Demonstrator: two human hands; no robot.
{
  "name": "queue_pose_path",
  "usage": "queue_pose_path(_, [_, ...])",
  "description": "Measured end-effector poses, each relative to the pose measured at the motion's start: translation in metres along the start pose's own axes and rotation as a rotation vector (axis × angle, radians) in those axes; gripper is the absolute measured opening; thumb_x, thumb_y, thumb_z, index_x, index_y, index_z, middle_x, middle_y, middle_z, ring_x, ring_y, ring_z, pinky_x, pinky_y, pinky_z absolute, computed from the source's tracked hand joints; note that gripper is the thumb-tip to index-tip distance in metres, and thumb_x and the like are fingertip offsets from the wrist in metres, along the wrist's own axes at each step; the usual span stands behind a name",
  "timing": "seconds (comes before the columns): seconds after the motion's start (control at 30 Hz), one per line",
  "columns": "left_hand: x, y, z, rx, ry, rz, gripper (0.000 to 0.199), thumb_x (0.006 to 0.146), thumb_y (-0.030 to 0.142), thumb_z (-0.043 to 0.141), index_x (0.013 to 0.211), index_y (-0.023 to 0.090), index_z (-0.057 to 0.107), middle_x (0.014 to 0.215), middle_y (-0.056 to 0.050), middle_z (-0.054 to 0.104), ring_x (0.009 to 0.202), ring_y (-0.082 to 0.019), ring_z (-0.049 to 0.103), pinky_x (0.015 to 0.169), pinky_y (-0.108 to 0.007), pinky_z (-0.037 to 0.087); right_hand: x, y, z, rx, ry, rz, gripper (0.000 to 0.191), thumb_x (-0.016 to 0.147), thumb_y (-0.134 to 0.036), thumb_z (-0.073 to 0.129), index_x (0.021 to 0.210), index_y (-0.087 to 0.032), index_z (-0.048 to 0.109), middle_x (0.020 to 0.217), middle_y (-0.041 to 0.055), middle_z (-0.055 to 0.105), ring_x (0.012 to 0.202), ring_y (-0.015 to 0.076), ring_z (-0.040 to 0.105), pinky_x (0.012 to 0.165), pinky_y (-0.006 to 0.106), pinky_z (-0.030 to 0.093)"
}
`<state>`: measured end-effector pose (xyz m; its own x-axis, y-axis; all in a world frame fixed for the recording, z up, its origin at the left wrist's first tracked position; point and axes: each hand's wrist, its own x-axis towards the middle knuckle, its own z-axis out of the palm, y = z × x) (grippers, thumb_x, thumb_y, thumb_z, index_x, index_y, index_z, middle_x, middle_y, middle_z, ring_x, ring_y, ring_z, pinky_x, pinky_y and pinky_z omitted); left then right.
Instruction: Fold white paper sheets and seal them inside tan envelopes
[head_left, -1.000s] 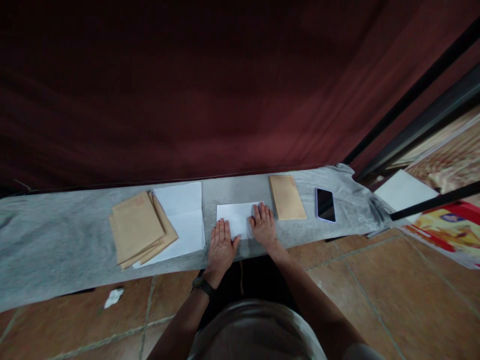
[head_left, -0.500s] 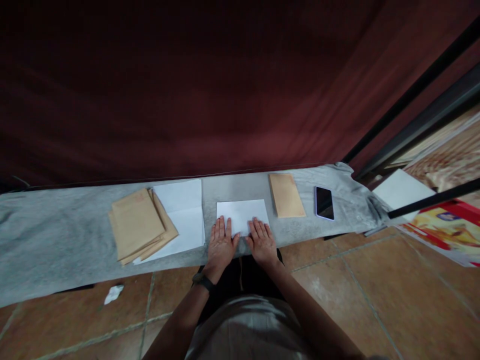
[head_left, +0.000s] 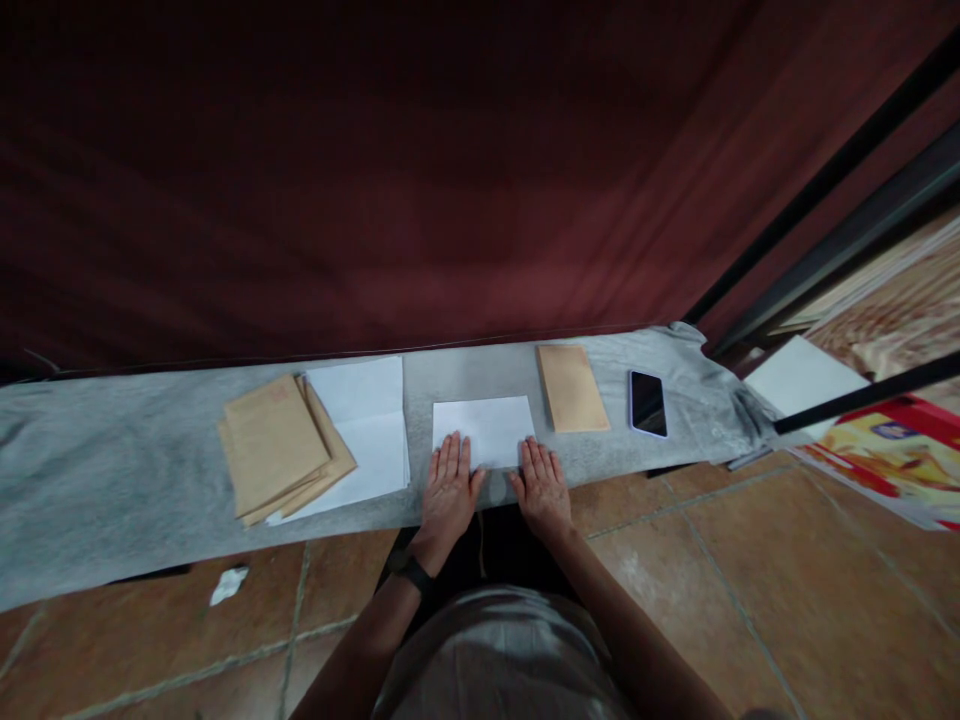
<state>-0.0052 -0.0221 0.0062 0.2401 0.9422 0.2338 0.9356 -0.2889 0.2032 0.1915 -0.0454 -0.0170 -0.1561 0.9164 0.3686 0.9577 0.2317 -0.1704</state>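
A folded white sheet of paper (head_left: 484,425) lies flat on the grey cloth in front of me. My left hand (head_left: 448,495) rests palm down with its fingertips on the sheet's near left part, fingers stretched out. At the near right corner my right hand (head_left: 544,490) lies flat too, its fingertips at the paper's edge. Neither hand grips anything. To the left, several brown envelopes (head_left: 277,440) are stacked partly over larger white sheets (head_left: 375,430). A single brown envelope (head_left: 574,390) lies right of the folded sheet.
A phone (head_left: 648,404) lies on the grey cloth-covered table (head_left: 135,460) at the right. Behind it hangs a dark red curtain (head_left: 450,200). Black bars and a red and yellow box (head_left: 900,450) are at the far right. Crumpled white tissue (head_left: 228,585) lies on the tiled floor.
My right hand has slid right, from on the sheet to its near right corner. My left hand has shifted slightly right. The hands are farther apart.
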Motion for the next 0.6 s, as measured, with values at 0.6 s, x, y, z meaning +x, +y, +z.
queue_pose_path(0.6, [-0.04,0.001,-0.006,0.034,-0.048,0.069,0.064,0.102,0.045,0.04,0.153,0.007,0.037,0.162,-0.021,0.033,0.152,-0.031,0.027,0.122,-0.051,0.031,0.001,-0.003,-0.007,0.022,-0.019,0.027,0.061,0.106,-0.038,0.037,0.159,-0.009,0.027,0.16,0.0186,0.036,0.148,0.0313,0.034,0.119,0.052,0.028])
